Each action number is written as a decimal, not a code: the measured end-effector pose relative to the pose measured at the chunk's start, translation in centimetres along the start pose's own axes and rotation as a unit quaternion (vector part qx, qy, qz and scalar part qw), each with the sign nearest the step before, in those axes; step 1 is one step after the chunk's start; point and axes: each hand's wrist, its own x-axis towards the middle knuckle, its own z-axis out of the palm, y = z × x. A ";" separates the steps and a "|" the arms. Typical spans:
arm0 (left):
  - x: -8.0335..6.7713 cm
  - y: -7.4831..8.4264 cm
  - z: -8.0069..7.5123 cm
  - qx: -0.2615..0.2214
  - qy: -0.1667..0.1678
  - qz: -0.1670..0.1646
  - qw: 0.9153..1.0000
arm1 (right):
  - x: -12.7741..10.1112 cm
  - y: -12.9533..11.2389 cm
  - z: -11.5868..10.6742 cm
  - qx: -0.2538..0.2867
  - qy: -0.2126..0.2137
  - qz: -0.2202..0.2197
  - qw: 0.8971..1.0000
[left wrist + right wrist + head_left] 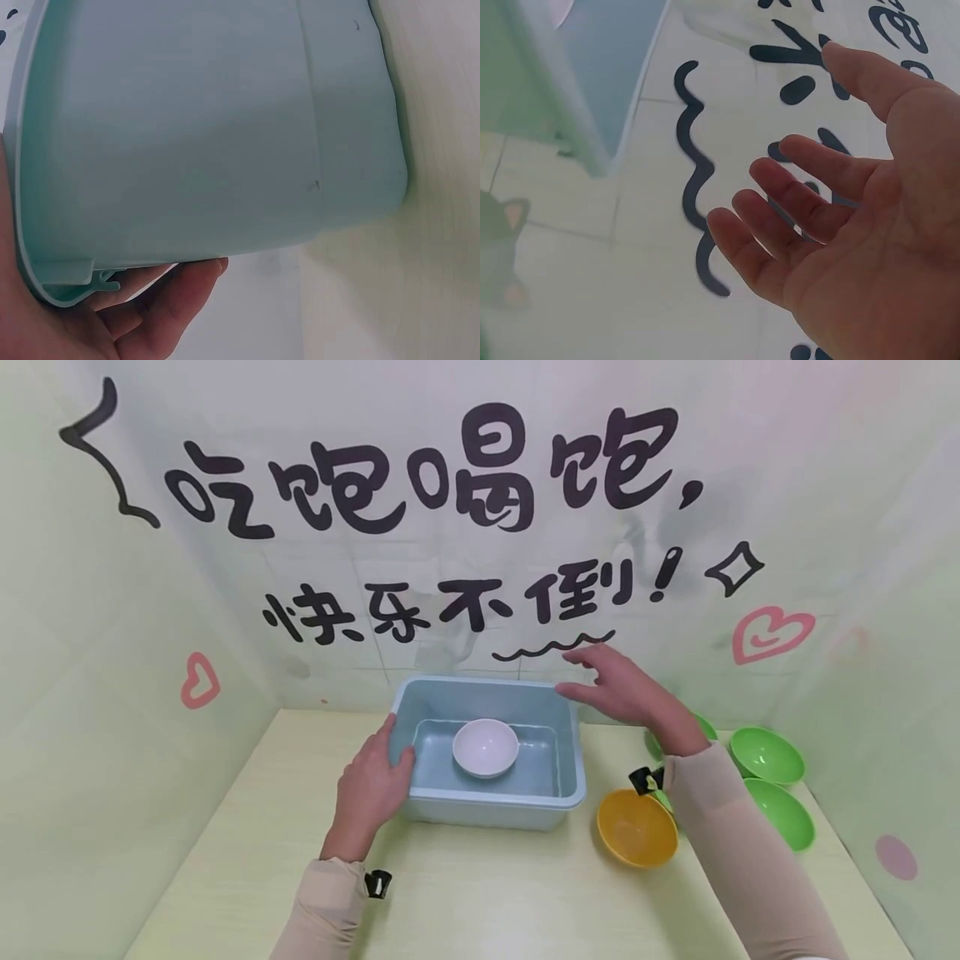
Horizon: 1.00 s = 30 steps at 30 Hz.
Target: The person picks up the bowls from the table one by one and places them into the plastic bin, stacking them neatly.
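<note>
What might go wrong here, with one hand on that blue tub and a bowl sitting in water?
Only the left hand grips the blue tub, at one rim, while the right hand hovers open above the far corner. Lifting or tugging one-sided could tip it, slopping water onto the table. The white bowl sits loose inside and might slide. The orange bowl lies close beside the tub and under the right forearm, so it could be knocked.

**Room around the tub**

The near table [480,893] is left bare in front of the pale blue rectangular plastic tub [491,806]. The right side is crowded by an orange plastic bowl [636,828] and green plastic bowls [767,754]. The tub's floor is partly taken by a white round bowl [485,747]. Passage behind is closed by the lettered wall [450,568].
</note>
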 end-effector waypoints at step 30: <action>0.1 0.1 0.0 -0.004 -0.007 -0.002 1.000 | -9.4 7.6 4.9 0.056 0.039 0.037 0.997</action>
